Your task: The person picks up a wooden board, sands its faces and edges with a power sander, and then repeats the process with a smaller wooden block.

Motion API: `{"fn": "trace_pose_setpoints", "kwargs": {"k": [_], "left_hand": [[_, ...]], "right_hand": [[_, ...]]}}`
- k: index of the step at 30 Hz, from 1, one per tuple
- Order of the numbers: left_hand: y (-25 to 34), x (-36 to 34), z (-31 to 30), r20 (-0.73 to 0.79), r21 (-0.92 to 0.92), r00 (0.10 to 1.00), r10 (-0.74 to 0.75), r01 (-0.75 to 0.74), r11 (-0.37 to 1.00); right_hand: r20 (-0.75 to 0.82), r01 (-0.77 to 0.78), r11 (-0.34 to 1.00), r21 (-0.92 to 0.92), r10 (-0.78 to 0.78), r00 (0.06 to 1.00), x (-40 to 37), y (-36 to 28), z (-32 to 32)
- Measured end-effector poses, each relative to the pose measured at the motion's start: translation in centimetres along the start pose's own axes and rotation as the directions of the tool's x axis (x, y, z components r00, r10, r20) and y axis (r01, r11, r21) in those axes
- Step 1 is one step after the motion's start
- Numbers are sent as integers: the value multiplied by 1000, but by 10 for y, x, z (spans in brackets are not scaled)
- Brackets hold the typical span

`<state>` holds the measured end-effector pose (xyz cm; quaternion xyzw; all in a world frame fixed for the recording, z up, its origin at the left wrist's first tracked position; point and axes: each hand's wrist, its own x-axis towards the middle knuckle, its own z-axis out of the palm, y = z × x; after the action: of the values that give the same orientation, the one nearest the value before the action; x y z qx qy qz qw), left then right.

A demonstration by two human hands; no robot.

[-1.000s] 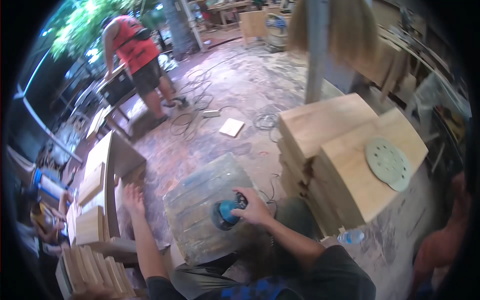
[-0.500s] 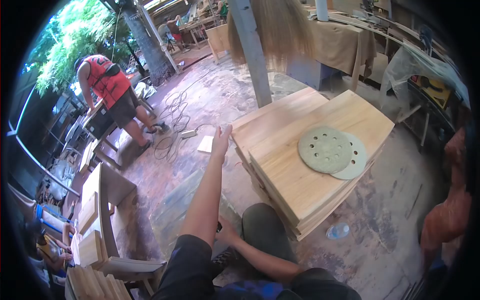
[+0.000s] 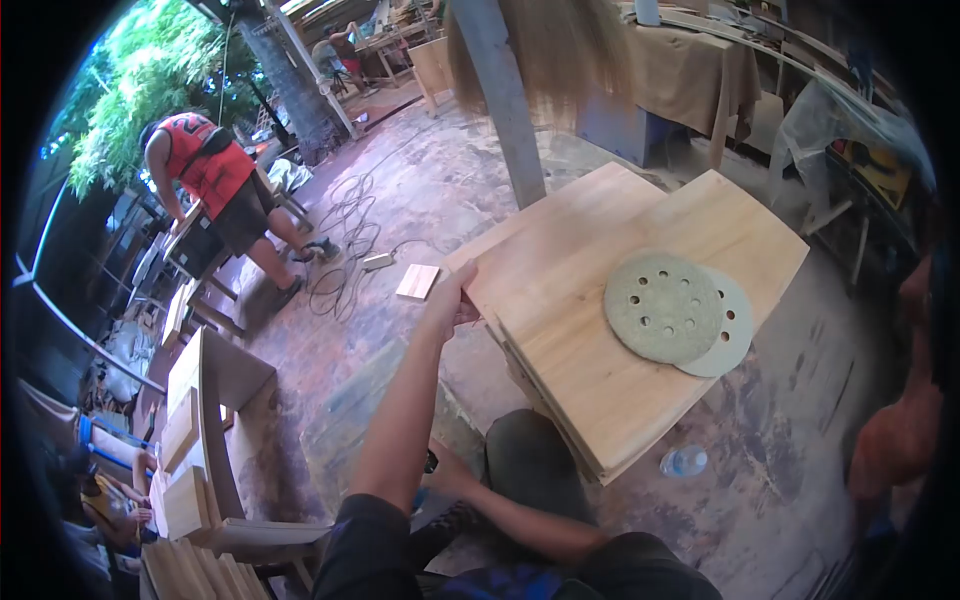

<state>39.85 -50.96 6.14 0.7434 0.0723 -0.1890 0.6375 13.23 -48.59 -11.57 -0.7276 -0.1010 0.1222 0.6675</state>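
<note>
My left hand (image 3: pixel 455 302) grips the left edge of a light wooden board (image 3: pixel 560 270), thumb near the top face and fingers curled at the edge. The board lies on top of a stack of boards (image 3: pixel 545 395). Two round sanding discs (image 3: pixel 663 308) with holes overlap on the board, one partly covering the other. My right hand (image 3: pixel 452 472) is low, beside my left forearm and my knee. Its fingers are closed around something small and dark, mostly hidden by the forearm.
A post (image 3: pixel 497 110) stands behind the stack. A plastic bottle (image 3: pixel 684 460) lies on the floor at right. Cables (image 3: pixel 345 240) and a small wood piece (image 3: pixel 417 281) lie ahead. A person in a red top (image 3: pixel 205 160) bends over a bench; another person sits lower left beside wooden furniture.
My left hand has moved slightly down along the board's edge and its fingers have curled around it. The board and discs appear slightly shifted right in view. My right hand stays low.
</note>
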Motion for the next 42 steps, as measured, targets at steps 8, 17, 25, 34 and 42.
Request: {"fn": "trace_pose_setpoints", "kwargs": {"k": [8,17,25,34,42], "left_hand": [[-48,-38,-146,-200,-630,944,262,-329,704],[-209,-307,-336,-844,-407,531,76,-725,555],[-379,-318,-192,-847,-403,169,-503,-822,402],[-392,-434,-126,-568,-81,823,-16,-36,996],[-327,-298,-181,-298,667,774,559,-251,702]], "right_hand": [[75,155,985,75,-161,984,-46,-33,-2],[202,148,981,-129,-120,972,-137,-99,7],[143,328,918,-220,-303,942,-107,-153,1],[441,605,414,-680,-429,789,-14,-172,38],[526,612,226,-758,-344,778,-1,-135,63]]}}
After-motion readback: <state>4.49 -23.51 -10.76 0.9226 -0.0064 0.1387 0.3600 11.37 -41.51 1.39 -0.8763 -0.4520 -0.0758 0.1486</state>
